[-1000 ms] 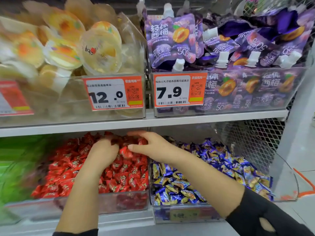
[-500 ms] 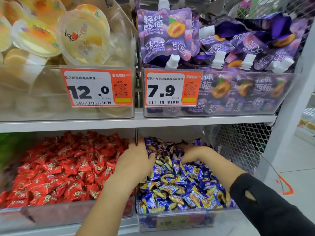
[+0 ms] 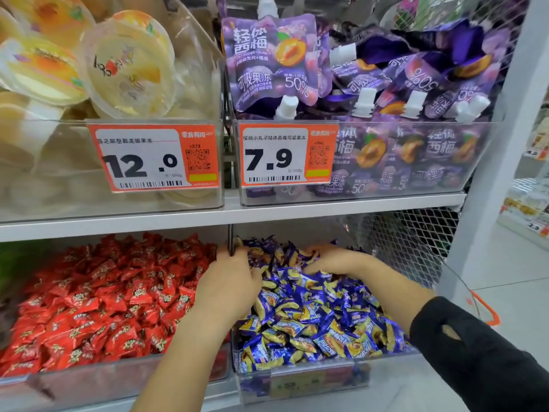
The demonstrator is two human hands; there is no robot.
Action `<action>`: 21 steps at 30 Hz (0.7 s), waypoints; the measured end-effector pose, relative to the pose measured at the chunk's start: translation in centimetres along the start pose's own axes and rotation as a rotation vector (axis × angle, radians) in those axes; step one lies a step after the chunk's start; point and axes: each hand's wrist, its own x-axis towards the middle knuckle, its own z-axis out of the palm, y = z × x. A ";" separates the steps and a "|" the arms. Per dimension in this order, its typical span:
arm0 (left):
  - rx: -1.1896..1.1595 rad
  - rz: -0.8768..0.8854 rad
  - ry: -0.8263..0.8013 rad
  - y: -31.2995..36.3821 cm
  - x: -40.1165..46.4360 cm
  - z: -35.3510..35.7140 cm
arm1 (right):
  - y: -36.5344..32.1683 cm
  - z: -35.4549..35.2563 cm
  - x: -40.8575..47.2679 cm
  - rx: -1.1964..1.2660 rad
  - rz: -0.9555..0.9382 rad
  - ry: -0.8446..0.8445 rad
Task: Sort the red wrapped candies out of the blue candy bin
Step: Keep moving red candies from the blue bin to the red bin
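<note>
- A black sleeve (image 3: 487, 361) was noted at 4 o'clock, nearest the camera, on the right forearm; the left forearm was bare.
- The clear front wall of the blue candy bin (image 3: 300, 382) was recorded at 6 o'clock, with a blurred label on it that could not be read.
- The blue candies (image 3: 312, 319), wrapped in blue and yellow, were seen heaped in that bin from 5 to 6 o'clock.
- The red candies (image 3: 98, 304) were seen piled in the neighbouring clear bin at 8 o'clock, just beside the blue bin across a thin divider (image 3: 230, 242).
- No red wrapper could be made out among the blue candies.
- The left hand (image 3: 230, 285) was laid back-up on the blue heap by the divider, its fingers curled down into the candies; whether anything was gripped could not be told.
- The right hand (image 3: 332, 260) was pressed into the far part of the blue heap at 3 o'clock of the left hand, fingertips buried; its hold could not be told either.
- Wire mesh (image 3: 410, 239) was noted beyond the right hand.
- On the upper shelf, price tags reading 12.0 (image 3: 154, 159) and 7.9 (image 3: 286, 156) were seen at 11 and 12 o'clock.
- Behind them, jelly cups (image 3: 127, 66) and purple spouted pouches (image 3: 273, 60) were recorded.
</note>
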 end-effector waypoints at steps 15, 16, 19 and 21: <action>-0.001 -0.003 -0.003 -0.1 0.0 0.1 | 6.0 -6.1 -6.6 -0.014 -0.084 -0.056; 0.000 -0.003 -0.003 -0.1 0.0 0.1 | 6.0 -6.3 -6.6 -0.047 -0.069 0.000; 0.004 -0.004 0.002 -0.1 0.0 0.1 | 5.1 -5.7 -5.3 -0.113 -0.039 0.184; 0.008 -0.003 0.004 -0.1 0.0 0.1 | 3.6 -4.7 -4.3 -0.085 -0.069 0.232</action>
